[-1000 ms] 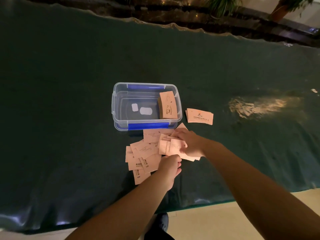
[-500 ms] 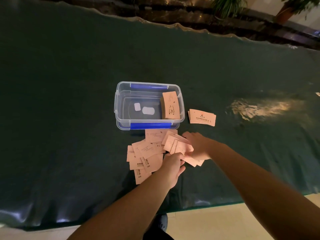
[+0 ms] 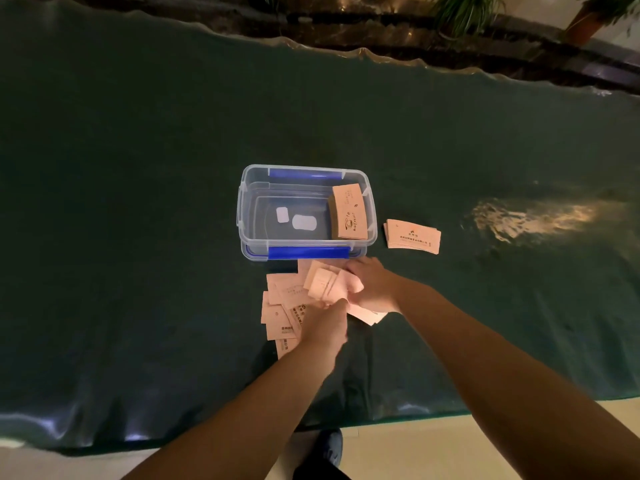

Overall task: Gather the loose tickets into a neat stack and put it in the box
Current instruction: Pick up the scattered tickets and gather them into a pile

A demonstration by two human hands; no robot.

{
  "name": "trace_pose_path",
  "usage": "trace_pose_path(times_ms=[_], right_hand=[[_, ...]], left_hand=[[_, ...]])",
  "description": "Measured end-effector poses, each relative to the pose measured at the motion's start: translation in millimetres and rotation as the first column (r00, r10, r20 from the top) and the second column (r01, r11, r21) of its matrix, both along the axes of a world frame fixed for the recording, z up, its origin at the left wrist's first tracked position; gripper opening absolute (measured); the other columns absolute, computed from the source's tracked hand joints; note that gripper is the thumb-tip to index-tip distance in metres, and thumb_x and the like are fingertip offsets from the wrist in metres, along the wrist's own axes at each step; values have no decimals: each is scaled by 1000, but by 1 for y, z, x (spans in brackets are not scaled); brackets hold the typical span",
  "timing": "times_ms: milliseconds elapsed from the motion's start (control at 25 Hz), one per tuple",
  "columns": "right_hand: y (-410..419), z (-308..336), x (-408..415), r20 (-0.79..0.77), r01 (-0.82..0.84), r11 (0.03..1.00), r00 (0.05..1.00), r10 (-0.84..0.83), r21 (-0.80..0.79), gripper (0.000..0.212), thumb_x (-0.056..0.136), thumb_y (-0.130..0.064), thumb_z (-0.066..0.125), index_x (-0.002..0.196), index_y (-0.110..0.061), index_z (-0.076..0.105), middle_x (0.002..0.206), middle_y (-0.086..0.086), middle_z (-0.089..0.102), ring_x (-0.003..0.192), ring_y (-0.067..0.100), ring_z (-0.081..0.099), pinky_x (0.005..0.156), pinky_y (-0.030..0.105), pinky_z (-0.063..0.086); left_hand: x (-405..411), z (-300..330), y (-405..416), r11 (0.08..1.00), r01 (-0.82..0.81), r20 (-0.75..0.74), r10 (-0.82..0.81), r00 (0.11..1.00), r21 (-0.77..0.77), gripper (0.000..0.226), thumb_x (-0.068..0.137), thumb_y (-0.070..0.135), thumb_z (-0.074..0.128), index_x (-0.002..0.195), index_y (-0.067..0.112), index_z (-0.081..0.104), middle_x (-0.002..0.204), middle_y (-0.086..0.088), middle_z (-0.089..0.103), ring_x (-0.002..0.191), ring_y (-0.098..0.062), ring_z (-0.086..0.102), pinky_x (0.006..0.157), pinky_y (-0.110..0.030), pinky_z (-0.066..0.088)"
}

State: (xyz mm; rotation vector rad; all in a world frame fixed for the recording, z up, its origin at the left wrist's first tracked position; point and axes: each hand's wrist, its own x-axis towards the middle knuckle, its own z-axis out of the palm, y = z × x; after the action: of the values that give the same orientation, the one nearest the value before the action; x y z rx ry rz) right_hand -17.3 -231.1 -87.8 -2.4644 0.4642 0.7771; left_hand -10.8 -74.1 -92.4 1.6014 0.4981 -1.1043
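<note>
Several loose pink tickets (image 3: 284,299) lie spread on the dark green cloth just in front of a clear plastic box (image 3: 249,216) with blue clips. My right hand (image 3: 372,285) grips a fanned bunch of tickets (image 3: 325,284), lifted a little off the pile. My left hand (image 3: 327,327) rests over the pile, and its fingertips pinch the lower edge of that bunch. More tickets stick out from under my right hand. Inside the box a stack of tickets (image 3: 349,216) leans against the right wall. Another neat stack (image 3: 412,235) lies on the cloth right of the box.
The green cloth (image 3: 138,237) covers a wide table, with its front edge close to me. A bright glare patch (image 3: 533,220) lies on the cloth at the right. Potted plants (image 3: 460,8) stand beyond the far edge. My shoe (image 3: 332,448) shows on the floor below.
My right hand has drawn its tickets up into a tighter bunch and tilted them off the cloth. My left hand has moved up to meet the bunch.
</note>
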Motion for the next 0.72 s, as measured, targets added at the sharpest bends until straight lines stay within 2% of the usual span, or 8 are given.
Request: trace_pose_path(times_ms=[80, 160, 240, 360, 440, 560, 640, 720], right_hand=[[3, 0, -2, -3, 1, 1000, 1000, -1, 27, 70, 95, -26, 70, 158, -25, 41, 161, 1, 43, 146, 24, 41, 115, 45, 43], [6, -2, -6, -9, 7, 999, 1000, -7, 39, 66, 94, -28, 70, 155, -26, 44, 156, -1, 47, 139, 20, 49, 109, 41, 49], [8, -5, -8, -12, 7, 1000, 1000, -6, 16, 61, 94, -31, 70, 150, -27, 48, 149, -2, 53, 127, 16, 56, 97, 35, 52], [12, -8, -15, 8, -1, 1000, 1000, 1, -8, 59, 93, -34, 71, 147, -28, 48, 147, -4, 52, 121, 11, 54, 91, 30, 49], [14, -10, -24, 53, -31, 999, 998, 32, -30, 63, 93, -35, 71, 150, -25, 46, 153, -3, 46, 136, 17, 47, 103, 36, 47], [17, -11, -36, 93, -35, 998, 995, 41, -61, 70, 93, -36, 73, 156, -24, 43, 169, -4, 26, 155, 21, 23, 121, 47, 32], [16, -9, -36, 83, -53, 994, 995, 62, -99, 71, 92, -37, 73, 156, -27, 44, 174, -3, 19, 160, 22, 13, 126, 53, 21], [14, -7, -30, 66, -55, 994, 996, 62, -94, 72, 93, -35, 73, 158, -27, 42, 174, -2, 21, 160, 22, 14, 127, 50, 19]], left_hand=[[22, -4, 15, 978, 44, 332, -111, 937, 204, 27, 96, 21, 59, 122, 15, 62, 113, -6, 68, 91, -17, 63, 70, -30, 52], [48, -12, 29, 924, 89, 530, -291, 797, 373, 31, 96, 18, 58, 126, 15, 63, 125, -6, 65, 108, -20, 59, 81, -31, 52], [68, -17, 34, 834, 193, 525, -486, 699, 516, 43, 96, 24, 60, 139, 19, 56, 138, -4, 56, 126, -24, 48, 95, -37, 46], [79, -21, 33, 665, 345, 413, -709, 572, 663, 52, 96, 39, 61, 144, 22, 53, 143, -5, 49, 131, -28, 41, 104, -43, 41], [82, -22, 33, 627, 383, 389, -748, 537, 678, 51, 95, 50, 58, 141, 27, 56, 141, -5, 49, 129, -28, 41, 104, -44, 41], [82, -24, 38, 601, 428, 393, -783, 482, 675, 43, 94, 54, 58, 132, 35, 62, 137, -3, 49, 128, -30, 40, 103, -46, 40], [80, -23, 40, 584, 466, 418, -807, 417, 664, 36, 94, 47, 62, 128, 38, 63, 136, -2, 49, 129, -32, 39, 102, -46, 39], [76, -23, 43, 594, 488, 450, -804, 388, 640, 40, 94, 35, 65, 134, 38, 61, 139, -2, 49, 130, -31, 39, 100, -43, 38]])
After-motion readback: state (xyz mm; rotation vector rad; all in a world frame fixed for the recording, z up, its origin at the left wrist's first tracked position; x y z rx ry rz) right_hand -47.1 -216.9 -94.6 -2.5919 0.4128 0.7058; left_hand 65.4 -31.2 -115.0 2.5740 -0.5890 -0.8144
